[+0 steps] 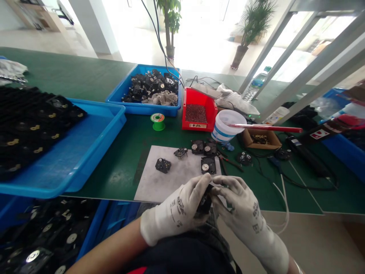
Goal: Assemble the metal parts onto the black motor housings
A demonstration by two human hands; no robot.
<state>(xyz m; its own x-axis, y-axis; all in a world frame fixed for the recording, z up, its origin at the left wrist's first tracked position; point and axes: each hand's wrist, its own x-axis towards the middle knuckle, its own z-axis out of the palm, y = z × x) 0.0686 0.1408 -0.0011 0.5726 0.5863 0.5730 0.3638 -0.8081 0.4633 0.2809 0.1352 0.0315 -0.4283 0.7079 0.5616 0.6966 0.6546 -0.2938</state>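
My left hand (185,203), in a white work glove, is closed around a small black plastic mechanism (204,201) above the table's front edge. My right hand (238,198), gloved too, has its fingers bent against the right side of that mechanism; whatever sits between its fingertips is hidden. Beyond the hands, a white sheet (151,179) carries several similar parts, among them a black mechanism (163,165) on the left and a black mechanism with a silver disc (208,166) on the right. Red-handled pliers (232,163) lie beside the sheet.
A blue tray (99,152) of stacked black parts stands left, another blue tray (142,108) behind. A green solder spool (158,122), a red bin (186,123) of small screws, a white bucket (228,129) and a cardboard box (264,142) line the back. Cables (308,187) run right.
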